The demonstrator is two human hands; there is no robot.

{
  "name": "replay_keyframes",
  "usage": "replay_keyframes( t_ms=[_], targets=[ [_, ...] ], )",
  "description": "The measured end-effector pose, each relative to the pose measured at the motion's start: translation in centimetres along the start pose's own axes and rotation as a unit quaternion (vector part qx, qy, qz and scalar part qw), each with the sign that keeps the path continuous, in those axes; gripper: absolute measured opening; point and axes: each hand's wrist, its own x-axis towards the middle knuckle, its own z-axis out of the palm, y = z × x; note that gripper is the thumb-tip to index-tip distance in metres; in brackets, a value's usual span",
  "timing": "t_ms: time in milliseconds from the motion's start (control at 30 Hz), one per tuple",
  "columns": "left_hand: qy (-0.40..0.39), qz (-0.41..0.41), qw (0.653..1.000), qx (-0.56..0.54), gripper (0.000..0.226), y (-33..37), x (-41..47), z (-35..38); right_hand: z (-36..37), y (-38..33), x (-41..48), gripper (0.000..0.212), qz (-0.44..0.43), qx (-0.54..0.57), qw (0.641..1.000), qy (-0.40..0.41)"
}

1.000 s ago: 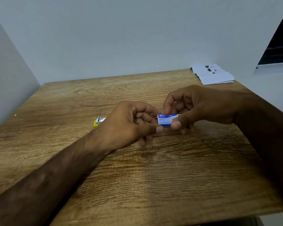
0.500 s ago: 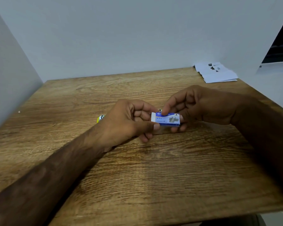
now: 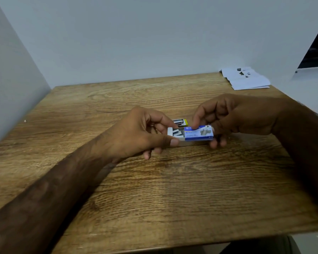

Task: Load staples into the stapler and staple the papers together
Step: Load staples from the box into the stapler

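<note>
**A:** so where's your staple box [image 3: 198,133] sitting right now?

**B:** Dead center over the wooden table [image 3: 154,198]. You're holding it with both hands. Your right hand [image 3: 242,118] is pinching the blue sleeve, forefinger on top, other fingers curling underneath at 6 o'clock. Your left hand [image 3: 136,132] is gripping the white inner tray [image 3: 175,133], which is sticking out toward 9 o'clock, thumb along its near edge.

**A:** staples [image 3: 178,132] showing?

**B:** yep, grey strips are lying in the exposed tray, right between your left thumb and forefinger.

**A:** and the stapler [image 3: 181,122]?

**B:** lying on the table just behind the box at 12 o'clock, nobody's touching it. Papers [image 3: 246,78] are sitting way off at 2 o'clock by the wall.
</note>
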Motion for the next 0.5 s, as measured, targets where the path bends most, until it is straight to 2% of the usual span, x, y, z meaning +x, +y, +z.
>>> replay_keyframes(
  t_ms=[233,367,500],
  targets=[
    [0.003,0.03,0.987,0.158,0.027,-0.7,-1.0,-0.8,0.2,-0.6,-0.5,0.023,0.032,-0.118,0.992,-0.007],
    [0.009,0.033,0.982,0.184,0.026,-1.0,-1.6,-0.8,0.6,-1.0,-0.4,0.025,0.034,-0.171,0.985,-0.005],
    [0.005,0.037,0.978,0.204,0.026,-0.8,-1.8,-0.8,1.5,-1.3,0.2,0.022,-0.011,-0.222,0.972,0.076]
  ],
)
